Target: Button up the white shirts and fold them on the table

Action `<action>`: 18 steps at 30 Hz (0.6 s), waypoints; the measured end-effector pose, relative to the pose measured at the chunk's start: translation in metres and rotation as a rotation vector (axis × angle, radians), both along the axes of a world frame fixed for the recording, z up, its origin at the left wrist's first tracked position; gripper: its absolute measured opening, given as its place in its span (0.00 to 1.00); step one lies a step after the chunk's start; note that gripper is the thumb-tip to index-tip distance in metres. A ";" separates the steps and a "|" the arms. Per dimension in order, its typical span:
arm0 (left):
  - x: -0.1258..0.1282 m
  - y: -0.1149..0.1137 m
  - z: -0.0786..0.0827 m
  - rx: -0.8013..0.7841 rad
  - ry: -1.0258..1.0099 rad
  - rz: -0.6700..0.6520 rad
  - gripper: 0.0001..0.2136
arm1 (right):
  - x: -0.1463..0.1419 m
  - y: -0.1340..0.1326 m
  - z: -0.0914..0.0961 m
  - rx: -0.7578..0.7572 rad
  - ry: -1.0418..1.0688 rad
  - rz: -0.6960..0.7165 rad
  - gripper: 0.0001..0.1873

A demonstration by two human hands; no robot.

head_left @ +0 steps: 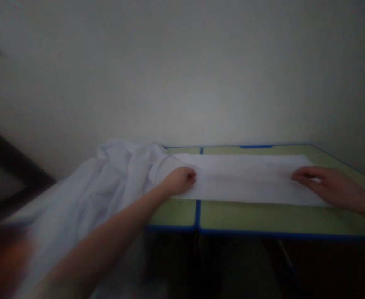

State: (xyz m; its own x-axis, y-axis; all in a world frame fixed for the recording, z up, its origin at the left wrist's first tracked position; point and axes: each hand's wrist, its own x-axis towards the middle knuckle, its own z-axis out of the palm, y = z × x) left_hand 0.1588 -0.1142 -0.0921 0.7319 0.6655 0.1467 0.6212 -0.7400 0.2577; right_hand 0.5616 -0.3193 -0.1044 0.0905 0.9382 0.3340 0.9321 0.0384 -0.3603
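A white cloth (247, 178) lies folded into a long flat strip across a green table with blue edging (263, 218). The rest of the cloth is bunched in a heap (107, 182) at the table's left end and hangs over its side. My left hand (180, 180) rests on the strip's left part with its fingers curled closed on the fabric. My right hand (328, 185) lies on the strip's right end, fingers together and pinching the cloth. The picture is dim and blurred.
A plain pale wall (182, 74) stands right behind the table. The tabletop is two green panels joined by a blue seam (197, 207). A dark piece of furniture (8, 174) sits at the far left. Below the table's front edge it is dark.
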 end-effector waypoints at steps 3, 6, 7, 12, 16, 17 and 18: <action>0.022 0.004 -0.017 0.136 0.011 0.025 0.15 | -0.030 0.046 -0.022 -0.021 -0.103 0.076 0.23; 0.056 -0.003 -0.026 0.224 -0.030 -0.051 0.20 | -0.078 0.076 -0.039 -0.004 -0.225 0.252 0.30; 0.067 -0.004 -0.028 0.230 -0.035 -0.061 0.20 | -0.092 0.085 -0.042 0.002 -0.259 0.282 0.32; 0.103 0.010 -0.029 0.171 0.019 -0.024 0.22 | -0.092 0.122 -0.037 -0.054 -0.288 0.245 0.39; 0.102 0.030 -0.023 0.082 0.052 -0.018 0.19 | 0.004 0.120 -0.027 -0.219 -0.152 0.060 0.39; 0.101 0.034 -0.022 0.049 0.050 -0.014 0.17 | 0.032 0.113 -0.027 -0.261 -0.114 0.032 0.38; 0.099 0.037 -0.022 0.013 0.047 -0.010 0.16 | 0.059 0.105 -0.028 -0.298 -0.085 0.016 0.37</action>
